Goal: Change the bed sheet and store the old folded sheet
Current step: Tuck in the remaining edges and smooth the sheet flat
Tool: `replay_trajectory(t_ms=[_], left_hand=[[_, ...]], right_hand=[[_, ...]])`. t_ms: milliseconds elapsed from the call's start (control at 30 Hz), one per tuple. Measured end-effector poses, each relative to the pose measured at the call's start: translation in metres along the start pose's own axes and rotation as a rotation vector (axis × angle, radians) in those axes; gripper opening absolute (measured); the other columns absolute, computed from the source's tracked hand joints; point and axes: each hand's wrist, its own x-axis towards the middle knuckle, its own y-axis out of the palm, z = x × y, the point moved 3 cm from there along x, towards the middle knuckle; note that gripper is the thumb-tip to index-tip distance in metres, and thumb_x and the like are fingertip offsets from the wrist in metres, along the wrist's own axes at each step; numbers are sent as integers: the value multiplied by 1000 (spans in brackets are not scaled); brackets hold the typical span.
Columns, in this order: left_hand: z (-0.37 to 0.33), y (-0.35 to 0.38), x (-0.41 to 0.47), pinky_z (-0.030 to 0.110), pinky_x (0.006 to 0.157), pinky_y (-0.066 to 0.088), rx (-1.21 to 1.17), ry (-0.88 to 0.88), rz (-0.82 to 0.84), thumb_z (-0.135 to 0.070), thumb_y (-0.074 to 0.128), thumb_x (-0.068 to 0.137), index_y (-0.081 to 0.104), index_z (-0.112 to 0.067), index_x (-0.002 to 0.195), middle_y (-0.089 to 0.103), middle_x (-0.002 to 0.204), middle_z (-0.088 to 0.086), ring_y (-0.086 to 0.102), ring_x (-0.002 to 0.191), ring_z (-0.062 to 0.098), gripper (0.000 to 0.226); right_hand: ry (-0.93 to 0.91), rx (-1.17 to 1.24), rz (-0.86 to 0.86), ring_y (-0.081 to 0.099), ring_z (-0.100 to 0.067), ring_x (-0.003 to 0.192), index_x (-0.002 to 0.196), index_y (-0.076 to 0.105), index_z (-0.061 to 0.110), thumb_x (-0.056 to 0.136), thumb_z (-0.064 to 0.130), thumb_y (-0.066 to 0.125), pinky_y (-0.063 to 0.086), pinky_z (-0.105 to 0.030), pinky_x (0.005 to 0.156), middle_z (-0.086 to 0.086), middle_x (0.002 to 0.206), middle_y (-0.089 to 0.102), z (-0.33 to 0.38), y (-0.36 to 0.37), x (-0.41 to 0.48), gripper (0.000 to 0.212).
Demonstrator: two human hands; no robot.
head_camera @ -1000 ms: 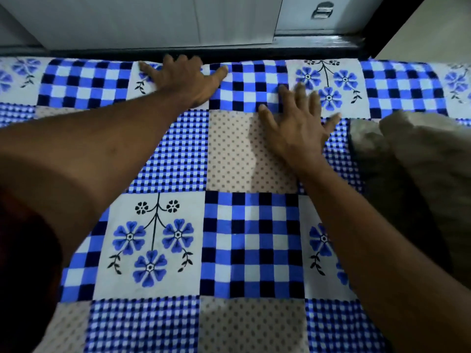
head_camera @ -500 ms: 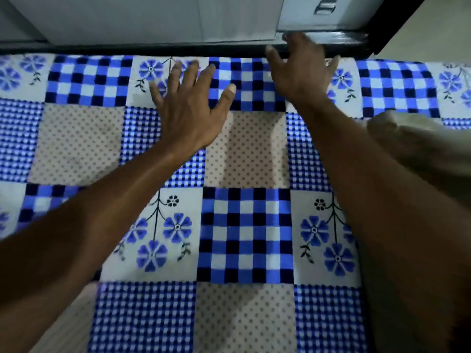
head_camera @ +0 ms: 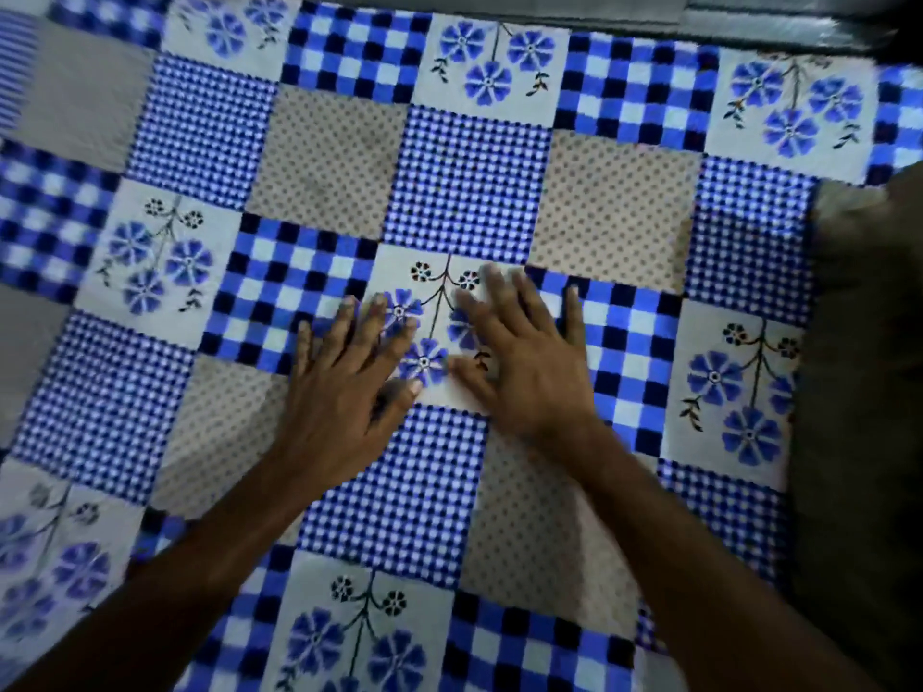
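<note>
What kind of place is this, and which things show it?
Most likely a bedroom, on a bed: a blue checked and flowered sheet lies spread flat, the left hand and right hand rest on it, and soft grey-brown bedding sits at the right.

The bed sheet (head_camera: 469,182) is patterned in squares: blue-and-white checks, navy-blue plaid, beige dotted panels, and blue flowers on white. A grey-brown cloth (head_camera: 864,342) is seen at its right edge.

A patchwork-print bed sheet (head_camera: 469,177) lies spread flat and smooth, filling most of the view. Its squares alternate bold blue-and-white checks, fine blue gingham, beige dotted panels and white blocks printed with blue flower sprigs.
</note>
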Motion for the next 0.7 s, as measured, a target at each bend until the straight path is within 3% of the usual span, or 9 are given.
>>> replay_trajectory(t_ms=[67, 167, 300, 500, 700], left_hand=[[7, 4, -7, 62, 121, 6, -38, -32, 7, -64, 27, 100, 21, -38, 158, 9, 168, -4, 4, 156, 25, 64], [11, 10, -12, 61, 121, 2, -50, -34, 19, -68, 25, 99, 11, -40, 159, 0, 168, -8, -3, 156, 21, 67], [21, 12, 10, 62, 121, -1, -19, -11, 29, -71, 20, 99, 7, -39, 159, -1, 169, -5, -3, 155, 23, 70], [52, -3, 49, 62, 121, 2, 28, 11, 118, -72, 13, 97, 3, -33, 160, 0, 169, 3, 0, 155, 29, 75], [129, -4, -21, 59, 121, 7, 6, -50, 96, -64, 17, 101, 10, -25, 161, 6, 168, 7, 3, 155, 31, 72]], right_hand=[[-11, -48, -16, 11, -22, 154, 156, 25, 39, 93, 75, 26, 4, -63, 120, 5, 167, 14, -25, -11, 49, 73], [38, -79, 60, 3, -22, 155, 157, 14, 43, 92, 80, 20, -1, -60, 121, 6, 168, 4, -49, -24, 109, 75], [165, 30, 50, 5, -26, 155, 159, 17, 34, 99, 67, 30, 2, -63, 120, 1, 168, 9, -32, -43, 130, 70], [126, 136, -215, 17, -22, 153, 147, 46, 24, 102, 52, 43, 14, -59, 121, 0, 163, 28, 89, -23, -17, 53], [136, 184, -112, 11, -21, 154, 150, 42, 26, 102, 52, 44, 10, -56, 122, 1, 165, 22, 177, 27, -126, 55]])
